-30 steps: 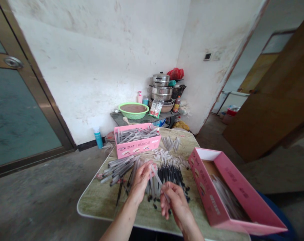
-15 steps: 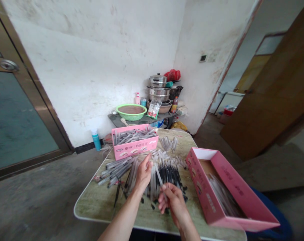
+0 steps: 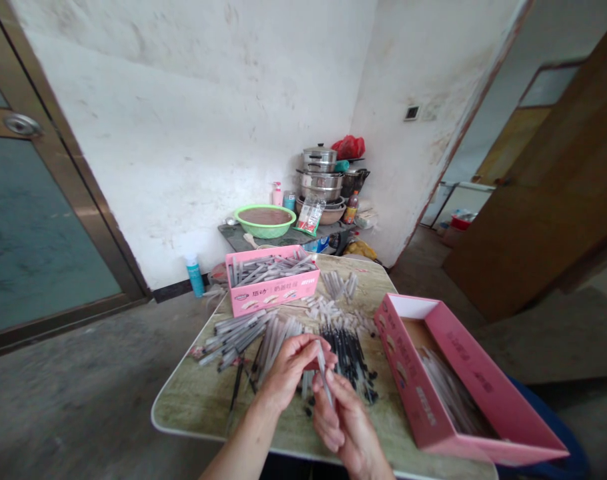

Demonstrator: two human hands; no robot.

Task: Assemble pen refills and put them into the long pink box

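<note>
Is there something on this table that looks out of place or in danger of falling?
Yes. The pink box at the right sits askew, tilted, and juts past the table edge. Small black caps lie scattered loose near the hands.

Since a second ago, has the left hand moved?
Yes. The left hand has pulled back from the pen pile, away from the far pink box, and now meets the right hand on a clear pen tube.

Table [image 3: 193,400] under pen parts [image 3: 243,331], pink boxes [image 3: 272,288].
</note>
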